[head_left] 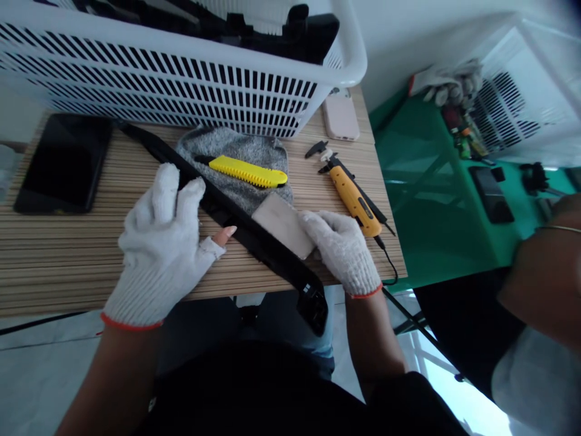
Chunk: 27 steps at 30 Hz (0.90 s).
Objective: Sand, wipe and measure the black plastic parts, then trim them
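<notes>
A long black plastic trim piece [254,227] lies diagonally across the table, its bent near end sticking out past the front edge. My left hand [158,236], in a white knit glove with the thumb tip bare, grips the trim from the left, fingertips on top and thumb against its near side. In my gloved right hand [338,242] a flat beige pad [284,224], perhaps sandpaper, is pinched by its right corner. The pad lies close along the trim's right side. Behind it, a yellow utility knife [247,171] rests on a grey cloth [222,142].
A white slatted basket [190,79] with black parts [308,36] stands at the back. A black phone or tablet [63,163] lies left. An orange corded tool [354,200], calipers [318,148] and a pink phone-like object [341,117] lie right. A person's arm [544,266] is beside a green table [436,230].
</notes>
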### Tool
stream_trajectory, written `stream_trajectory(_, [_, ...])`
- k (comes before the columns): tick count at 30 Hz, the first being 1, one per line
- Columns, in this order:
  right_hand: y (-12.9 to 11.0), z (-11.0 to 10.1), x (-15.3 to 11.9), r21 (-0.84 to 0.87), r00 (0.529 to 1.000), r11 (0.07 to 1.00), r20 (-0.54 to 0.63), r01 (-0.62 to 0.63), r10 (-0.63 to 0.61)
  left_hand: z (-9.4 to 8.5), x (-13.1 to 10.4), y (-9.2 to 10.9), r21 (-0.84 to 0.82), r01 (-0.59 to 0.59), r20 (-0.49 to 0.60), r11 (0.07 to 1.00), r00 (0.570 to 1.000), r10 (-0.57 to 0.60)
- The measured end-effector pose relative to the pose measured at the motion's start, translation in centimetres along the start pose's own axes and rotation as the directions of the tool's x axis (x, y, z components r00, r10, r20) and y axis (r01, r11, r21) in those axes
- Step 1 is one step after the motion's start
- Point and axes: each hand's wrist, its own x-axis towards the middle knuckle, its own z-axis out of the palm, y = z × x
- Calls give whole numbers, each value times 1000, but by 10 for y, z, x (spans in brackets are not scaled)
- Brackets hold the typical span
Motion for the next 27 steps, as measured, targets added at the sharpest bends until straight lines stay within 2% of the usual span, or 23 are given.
stream_trajectory(4, [-1, 2, 1, -18, 995, 1000, 102, 25, -23, 1, 0, -2, 10, -15, -12, 1000, 1000, 15])
stream_trajectory(8, [-2, -1, 6, -3, 999, 1000, 18, 27, -27, 3, -1, -4, 23, -39, -23, 999, 999, 40])
stream_trajectory(13, [-5, -10, 11, -9, 994, 1000, 106, -28, 28, 3, -2, -5, 23, -56, -46, 998, 997, 57])
stream_trajectory(16, [-6, -10, 11, -7, 981, 1000, 196, -7, 8, 2, -3, -6, 17, -65, -53, 998, 996, 65])
stream_trajectory(19, [-7, -7, 10, 10, 993, 1000, 121, 12, -13, 2, -2, -7, 18, -67, -52, 998, 996, 68])
stream_trajectory(21, [-6, -7, 9, 19, 989, 999, 143, 42, -45, 2, -1, -7, 22, -70, -43, 997, 997, 70])
stream_trajectory(24, [-2, -9, 8, 99, 958, 994, 276, 48, -74, 3, -1, -6, 30, -74, -36, 997, 997, 75])
stream_trajectory(27, [5, -10, 4, 278, 972, 960, 229, -20, -46, 3, -2, -6, 39, -74, -44, 996, 996, 76])
